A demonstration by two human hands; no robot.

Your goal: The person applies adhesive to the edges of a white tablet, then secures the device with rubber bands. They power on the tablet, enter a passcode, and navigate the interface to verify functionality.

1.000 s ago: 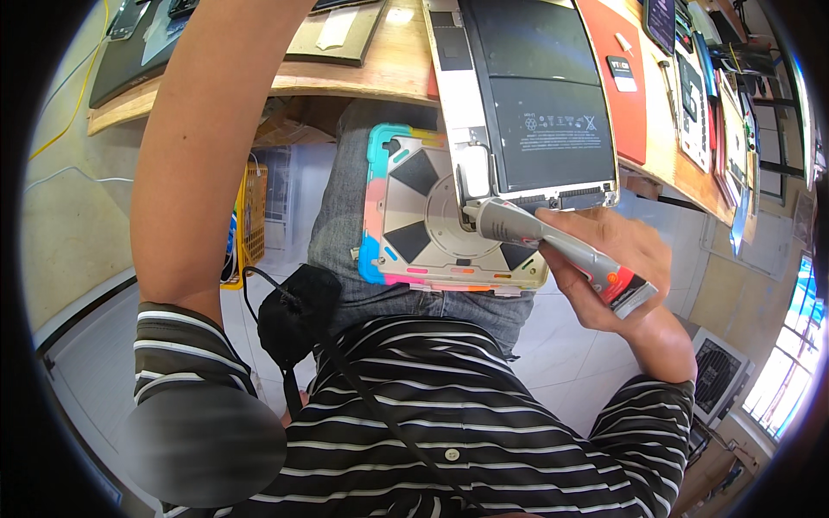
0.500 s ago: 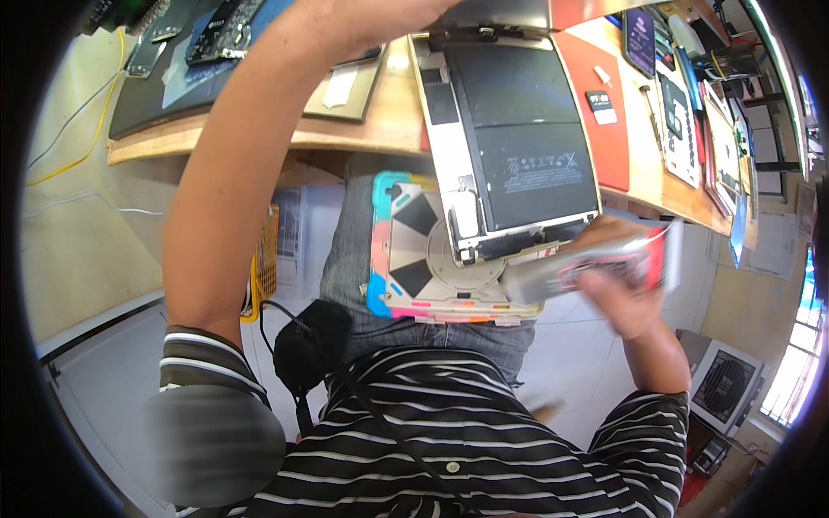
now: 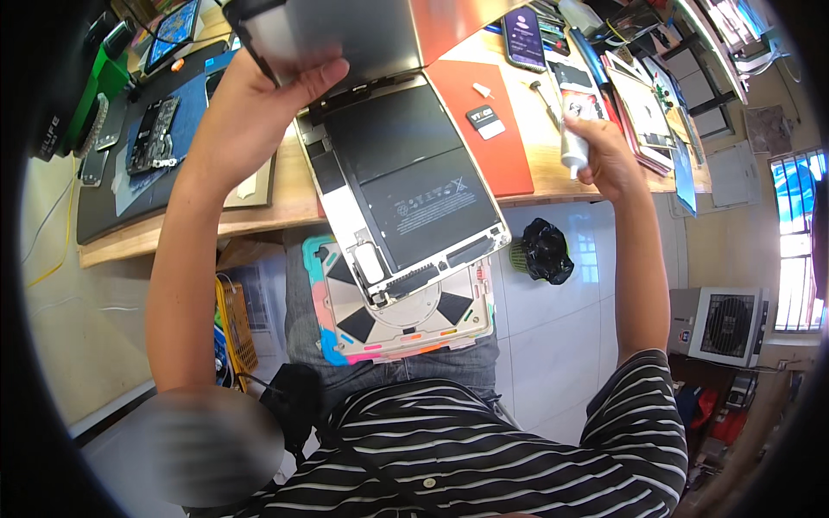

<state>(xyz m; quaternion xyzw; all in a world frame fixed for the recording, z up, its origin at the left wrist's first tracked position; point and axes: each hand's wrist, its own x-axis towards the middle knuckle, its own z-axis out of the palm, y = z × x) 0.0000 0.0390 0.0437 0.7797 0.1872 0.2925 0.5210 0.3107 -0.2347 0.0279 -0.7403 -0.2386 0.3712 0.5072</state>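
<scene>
My left hand (image 3: 250,112) is closed on the edge of a tablet's dark glass screen (image 3: 363,39), holding it raised at the top of the view. Below it lies the opened tablet body (image 3: 345,203), its black battery (image 3: 410,173) and bare inner parts facing up. The body lies across the table's front edge, its near end over a colourful tablet case (image 3: 397,324) on my lap. At the right, over the table, my right hand (image 3: 613,160) grips a glue tube (image 3: 573,148), pale with a red-and-white part, its nozzle pointing down.
On the wooden table (image 3: 298,190) are an orange-red mat (image 3: 496,155), a small white cone-shaped tip (image 3: 482,90), a black-and-white card (image 3: 485,123) and a phone (image 3: 524,39). A circuit board (image 3: 155,134) sits at the left. A bin with a black bag (image 3: 546,250) stands on the floor.
My right hand has moved from beside the tablet's near end up over the table at the right, carrying the tube. The left hand, now in view, holds the screen; the view has shifted.
</scene>
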